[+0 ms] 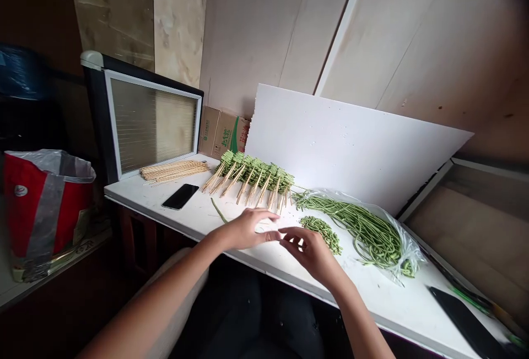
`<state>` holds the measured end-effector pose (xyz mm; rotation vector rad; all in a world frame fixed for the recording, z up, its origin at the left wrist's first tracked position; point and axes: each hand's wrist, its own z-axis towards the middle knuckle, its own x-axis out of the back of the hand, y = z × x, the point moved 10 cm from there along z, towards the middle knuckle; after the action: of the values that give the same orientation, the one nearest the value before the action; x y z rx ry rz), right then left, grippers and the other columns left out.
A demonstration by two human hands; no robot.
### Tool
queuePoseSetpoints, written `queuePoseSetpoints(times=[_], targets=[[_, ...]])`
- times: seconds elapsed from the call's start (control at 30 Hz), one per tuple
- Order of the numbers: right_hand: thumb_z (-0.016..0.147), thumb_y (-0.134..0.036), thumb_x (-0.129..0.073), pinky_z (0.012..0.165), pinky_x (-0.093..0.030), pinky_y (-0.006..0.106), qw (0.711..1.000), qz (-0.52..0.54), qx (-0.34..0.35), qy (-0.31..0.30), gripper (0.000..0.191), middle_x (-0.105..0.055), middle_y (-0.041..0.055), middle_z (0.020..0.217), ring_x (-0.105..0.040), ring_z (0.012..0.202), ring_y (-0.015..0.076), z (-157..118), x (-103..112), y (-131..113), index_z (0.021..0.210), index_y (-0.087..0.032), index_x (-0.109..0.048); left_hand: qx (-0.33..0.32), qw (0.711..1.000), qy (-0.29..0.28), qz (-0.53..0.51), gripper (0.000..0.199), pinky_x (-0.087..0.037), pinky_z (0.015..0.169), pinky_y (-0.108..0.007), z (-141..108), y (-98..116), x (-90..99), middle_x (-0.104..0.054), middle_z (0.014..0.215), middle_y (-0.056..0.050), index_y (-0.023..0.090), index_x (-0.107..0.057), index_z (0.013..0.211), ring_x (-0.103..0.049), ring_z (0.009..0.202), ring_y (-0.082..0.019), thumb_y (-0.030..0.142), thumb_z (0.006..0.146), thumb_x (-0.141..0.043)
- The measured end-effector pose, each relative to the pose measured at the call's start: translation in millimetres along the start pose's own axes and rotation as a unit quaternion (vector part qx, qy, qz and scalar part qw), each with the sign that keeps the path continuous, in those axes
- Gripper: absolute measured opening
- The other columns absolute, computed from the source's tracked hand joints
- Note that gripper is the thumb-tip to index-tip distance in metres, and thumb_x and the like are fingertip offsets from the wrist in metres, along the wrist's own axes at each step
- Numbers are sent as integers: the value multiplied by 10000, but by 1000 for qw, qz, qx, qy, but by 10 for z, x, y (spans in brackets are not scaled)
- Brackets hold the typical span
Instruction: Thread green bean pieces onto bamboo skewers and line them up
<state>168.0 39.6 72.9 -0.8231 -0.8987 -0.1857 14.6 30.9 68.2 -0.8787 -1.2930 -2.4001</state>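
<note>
My left hand (250,229) is over the front of the white table, its fingers curved and its thumb apart from them, with nothing visible in the gap. My right hand (312,251) meets the left thumb tip, its thumb and fingers pinched together; anything between them is too small to make out. Close beyond the right hand lies a pile of short cut green bean pieces (324,232). A single long bean (219,210) lies left of my left hand. Behind both hands, skewered bean bundles (256,174) rest in a row, bare stick ends toward me.
Long green beans (363,224) lie in a clear plastic bag at right. Bare wooden skewers (176,170) and a phone (181,196) are at left. A white board (330,144) leans at the back beside a cardboard box (223,132). A dark flat object (463,320) lies near right.
</note>
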Motion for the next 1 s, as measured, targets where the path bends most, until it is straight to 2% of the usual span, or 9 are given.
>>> queuePoseSetpoints(times=[0.07, 0.13, 0.23, 0.37, 0.5, 0.6, 0.8, 0.9, 1.0], targets=[[987, -464, -640, 674, -540, 333, 999, 29, 13, 9, 400, -764, 55, 890, -667, 710, 202, -27, -18, -94, 1331, -266, -598, 28, 999, -27, -7, 510, -515, 940, -379, 1, 170, -194, -771, 1141, -105, 242, -714, 1304, -672, 1144, -301, 573, 916, -702], [987, -472, -641, 657, -533, 326, 999, 45, 20, 13, 473, -768, 55, 893, -662, 713, 201, -58, 18, -158, 1392, -271, -502, 37, 997, -50, -40, 317, -524, 822, -334, 2, 243, -326, -785, 912, -73, 211, -778, 1133, -721, 904, -244, 449, 978, -638], [972, -493, -664, 607, -514, 307, 999, 36, 13, 2, 436, -767, 56, 880, -643, 683, 191, -87, 127, -154, 1333, -272, -561, 47, 996, -24, -74, 274, -517, 725, -303, 20, 174, -281, -753, 773, -56, 174, -799, 934, -695, 719, -190, 300, 989, -561], [934, -514, -711, 582, -532, 314, 999, 13, -20, 27, 337, -769, 69, 899, -629, 642, 177, -102, 396, -52, 1144, -251, -729, 59, 993, 42, -91, 222, -524, 716, -302, 24, -6, -41, -761, 808, -63, 165, -785, 920, -693, 749, -197, 288, 944, -602], [908, -519, -745, 631, -590, 330, 996, 72, -27, 52, 310, -779, 103, 1006, -695, 793, 222, -109, 584, -34, 1009, -229, -784, 63, 991, 55, -106, 194, -524, 715, -296, 15, -76, 54, -753, 799, -51, 175, -764, 917, -682, 745, -189, 289, 937, -609], [911, -516, -742, 573, -585, 307, 991, 111, -36, 58, 313, -781, 111, 1062, -691, 770, 210, -118, 625, 4, 1001, -221, -797, 63, 991, 50, -104, 188, -522, 724, -293, 16, -70, 44, -744, 788, -40, 179, -757, 891, -672, 736, -181, 279, 938, -605], [888, -525, -763, 536, -589, 295, 988, 134, -34, 67, 312, -789, 97, 999, -698, 729, 202, -104, 658, 67, 948, -223, -816, 68, 994, 45, -73, 182, -532, 780, -305, 18, 21, 6, -759, 846, -43, 188, -762, 943, -697, 803, -189, 314, 958, -630], [851, -531, -798, 542, -600, 298, 985, 151, -29, 76, 333, -792, 88, 919, -707, 692, 197, -40, 711, 59, 931, -208, -815, 69, 993, 34, -90, 224, -549, 824, -317, 76, 114, -85, -772, 920, -61, 188, -751, 1064, -719, 887, -205, 366, 956, -670], [832, -531, -813, 545, -601, 292, 979, 188, -24, 82, 356, -776, 75, 821, -704, 665, 191, 21, 734, 70, 925, -188, -787, 52, 991, 15, -122, 322, -561, 861, -323, 209, 254, -254, -777, 997, -81, 180, -734, 1142, -727, 946, -216, 422, 929, -728]])
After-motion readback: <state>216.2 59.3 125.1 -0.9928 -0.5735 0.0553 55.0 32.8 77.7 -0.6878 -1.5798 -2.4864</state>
